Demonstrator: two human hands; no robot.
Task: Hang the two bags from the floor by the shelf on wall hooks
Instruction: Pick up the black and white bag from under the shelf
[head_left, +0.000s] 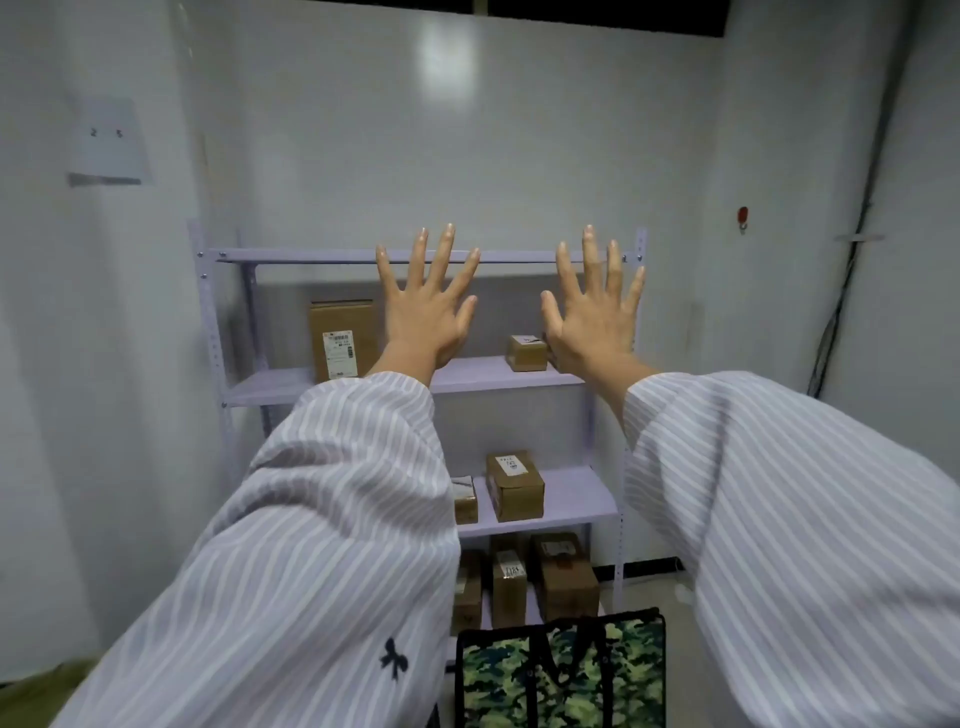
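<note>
Nearest, two striped sleeves (311, 545) filled the lower view, the left one bearing a small dark bow mark. Between them, a camouflage tote bag (519, 686) stood upright on the floor, directly before the foot of the shelving unit (311, 255), its black handles lying against its front. An olive-green object (41, 686) showed at the lower left corner; it could not be identified.

Both hands were raised, backs toward the camera. The left hand (426, 306) had its fingers straight and spread wide, holding nothing. The right hand (597, 317) was the same, empty. Neither touched the bag.

Beyond them stood the lavender metal shelving unit against the back wall. A tall labelled carton (343, 338) sat at the left end of the second shelf, and a small box (527, 353) toward its right end. Two boxes (514, 486) occupied the third shelf, and several cartons (566, 577) the bottom one.

A red wall hook (743, 215) was fixed on the right wall, well apart from the bag. A paper sheet (111, 143) marked "2 5" hung on the left wall.
</note>
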